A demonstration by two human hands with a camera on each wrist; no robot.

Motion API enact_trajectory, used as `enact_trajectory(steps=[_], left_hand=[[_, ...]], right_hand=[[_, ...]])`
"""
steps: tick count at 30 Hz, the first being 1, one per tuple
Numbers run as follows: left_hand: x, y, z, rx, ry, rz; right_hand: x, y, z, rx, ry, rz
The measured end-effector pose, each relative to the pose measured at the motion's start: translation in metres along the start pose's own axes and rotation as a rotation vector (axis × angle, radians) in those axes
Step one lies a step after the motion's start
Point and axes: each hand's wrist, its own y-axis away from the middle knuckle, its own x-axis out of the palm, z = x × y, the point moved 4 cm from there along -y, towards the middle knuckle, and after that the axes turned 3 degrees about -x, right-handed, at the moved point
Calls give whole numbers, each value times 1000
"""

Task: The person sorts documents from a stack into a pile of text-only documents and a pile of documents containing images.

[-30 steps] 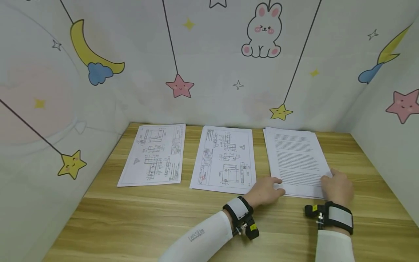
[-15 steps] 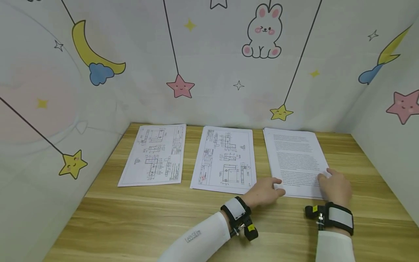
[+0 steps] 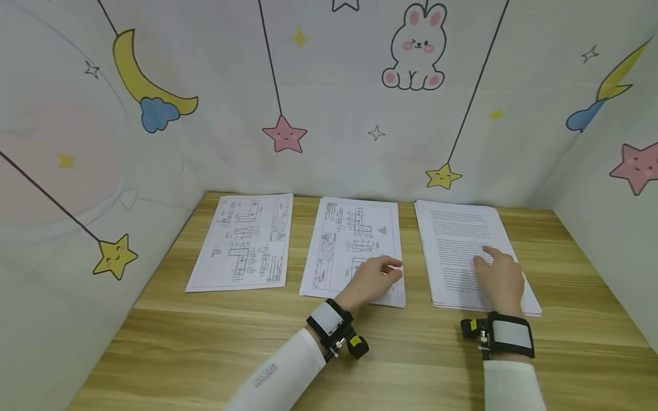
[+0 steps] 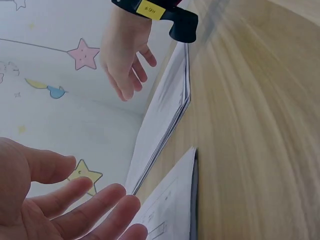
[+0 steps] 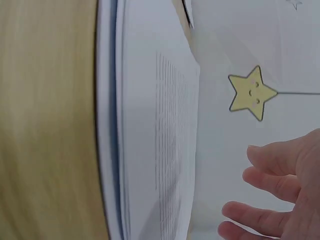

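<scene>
My left hand hovers over the near right part of the middle paper stack, its fingers relaxed and holding nothing. That stack's top sheet carries technical drawings. Above the right paper stack, covered in lines of text, is my right hand; the right wrist view shows a gap between its loose fingers and the sheets. The right stack's layers sit slightly uneven along the near edge. In the left wrist view both the text stack and the drawing stack show edge-on below the hands.
A third paper stack with drawings lies at the left of the wooden table. A white printed cloth walls the table at the back and both sides. Each wrist wears a strap with a small camera.
Both hands have lifted off the right stack's near corners. The left hand moved left over the middle stack; the right moved left and inward over the text sheets.
</scene>
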Motion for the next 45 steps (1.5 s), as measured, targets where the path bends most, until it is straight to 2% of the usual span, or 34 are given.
enact_trajectory(steps=[7, 11, 16, 19, 25, 30, 34, 39, 45], left_hand=[[-37, 4, 9, 21, -41, -103], [-62, 12, 13, 26, -71, -185], [-99, 23, 23, 0, -108, -315], [-119, 30, 31, -27, -133, -356], [-151, 43, 47, -84, -169, -366], [-182, 52, 62, -117, -263, -338], [-208, 60, 78, -145, -320, -343], [-234, 71, 105, -231, -327, -348], [-251, 80, 137, -326, -278, -346]], right_hand=[[12, 7, 36, -140, -41, -81], [21, 13, 59, -229, -73, -113], [25, 19, 84, -329, -120, -150], [27, 23, 96, -363, -142, -150], [35, 32, 121, -425, -168, -115], [42, 40, 138, -479, -191, -45], [45, 43, 148, -499, -225, 3], [51, 46, 169, -530, -303, 63], [70, 56, 199, -524, -444, 212]])
